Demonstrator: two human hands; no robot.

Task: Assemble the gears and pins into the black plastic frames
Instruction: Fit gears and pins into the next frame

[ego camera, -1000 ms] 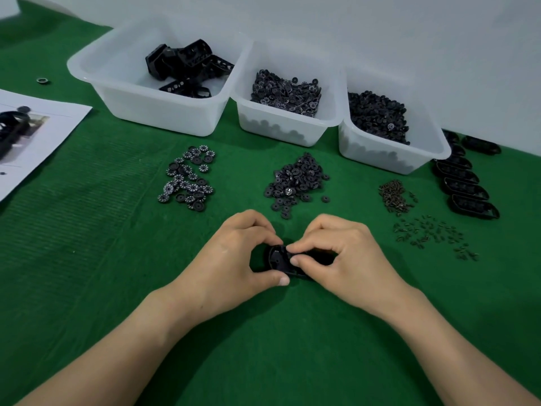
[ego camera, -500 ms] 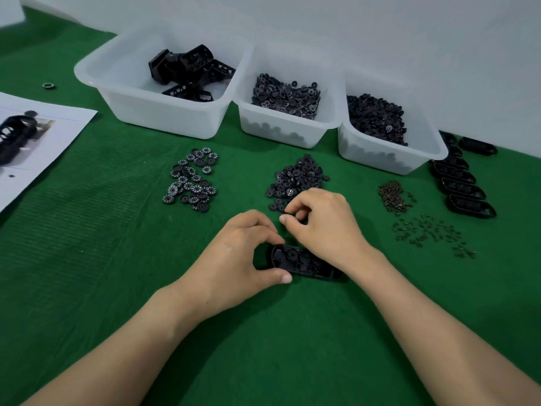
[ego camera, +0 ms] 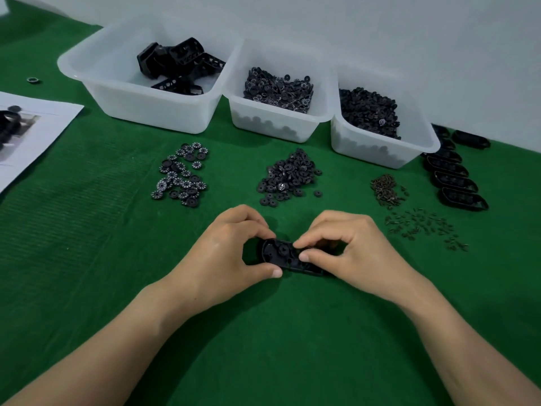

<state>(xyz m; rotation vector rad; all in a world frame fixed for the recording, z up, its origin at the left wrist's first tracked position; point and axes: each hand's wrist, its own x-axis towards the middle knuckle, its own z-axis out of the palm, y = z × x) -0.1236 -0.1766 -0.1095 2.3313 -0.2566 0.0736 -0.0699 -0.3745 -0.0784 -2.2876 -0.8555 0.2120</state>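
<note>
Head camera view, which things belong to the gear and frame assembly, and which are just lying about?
In the job: black frame gripped by left hand and right hand; white-marked gears; black gears; pins; row of frames; stock bins.
Lying about: printed sheet; lone ring.

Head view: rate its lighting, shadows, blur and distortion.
Head view: soft, even light, no glare; faint shadows under the left hand and right hand on the green cloth; wide-angle lens splays the white bins; the black frame reads dark, its detail murky.
</note>
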